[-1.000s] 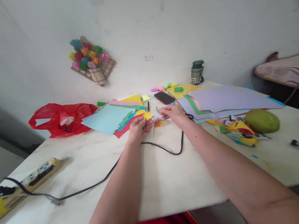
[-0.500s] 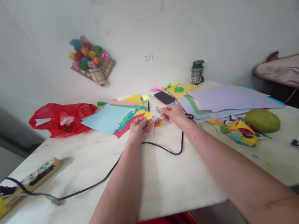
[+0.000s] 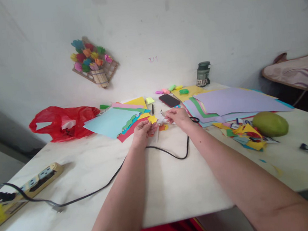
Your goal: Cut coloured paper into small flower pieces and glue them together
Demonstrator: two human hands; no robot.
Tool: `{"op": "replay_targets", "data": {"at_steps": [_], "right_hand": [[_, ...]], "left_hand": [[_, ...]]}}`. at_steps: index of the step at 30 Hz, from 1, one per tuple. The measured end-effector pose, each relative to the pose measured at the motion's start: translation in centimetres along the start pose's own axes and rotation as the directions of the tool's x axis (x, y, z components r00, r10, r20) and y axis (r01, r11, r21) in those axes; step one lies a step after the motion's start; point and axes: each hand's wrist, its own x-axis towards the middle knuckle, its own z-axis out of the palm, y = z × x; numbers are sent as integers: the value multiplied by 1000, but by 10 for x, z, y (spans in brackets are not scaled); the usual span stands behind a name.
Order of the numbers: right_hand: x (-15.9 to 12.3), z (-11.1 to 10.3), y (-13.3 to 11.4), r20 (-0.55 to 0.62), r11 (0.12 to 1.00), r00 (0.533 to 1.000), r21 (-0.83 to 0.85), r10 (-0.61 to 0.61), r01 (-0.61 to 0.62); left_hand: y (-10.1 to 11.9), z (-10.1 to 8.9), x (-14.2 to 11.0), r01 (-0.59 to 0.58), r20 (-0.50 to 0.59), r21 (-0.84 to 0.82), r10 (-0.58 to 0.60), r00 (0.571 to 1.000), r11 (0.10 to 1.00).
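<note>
My left hand (image 3: 142, 130) is closed in a pinch at the middle of the table, fingertips on a small yellow paper cutout (image 3: 152, 119). Just to the right, my right hand (image 3: 176, 116) pinches a small pale, shiny thing (image 3: 162, 112), too small to name. The two hands are close together but apart. Between them lie a thin whitish stick (image 3: 157, 134) and small orange paper pieces (image 3: 164, 127), partly hidden by the fingers. A black cord (image 3: 171, 155) runs on the table below both hands.
Coloured paper sheets (image 3: 108, 121) lie left, a larger paper stack (image 3: 231, 100) right. Behind the hands are a phone (image 3: 169, 100) and a black pen (image 3: 152, 109). Around stand a red plastic bag (image 3: 54, 125), power strip (image 3: 44, 177), paper scraps (image 3: 250, 135), green fruit (image 3: 270, 124) and bottle (image 3: 203, 74).
Hardly anything differs. Both hands hold nearly the same pose and place; the view has shifted very slightly.
</note>
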Motion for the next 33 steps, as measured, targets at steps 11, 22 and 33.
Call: {"op": "replay_targets", "data": {"at_steps": [11,22,33], "right_hand": [[-1,1,2,8,999,1000,-48,-7,7],[3,0,5,-66,994,996,-94,-63,56],[-6,-4,-4,91,954,988,264,125,-145]], "left_hand": [[0,1,-1,6,-4,5,-6,1000,1000],[1,2,-2,5,0,-10,-5,1000,1000],[0,1,-1,3,3,5,-3,1000,1000]]}}
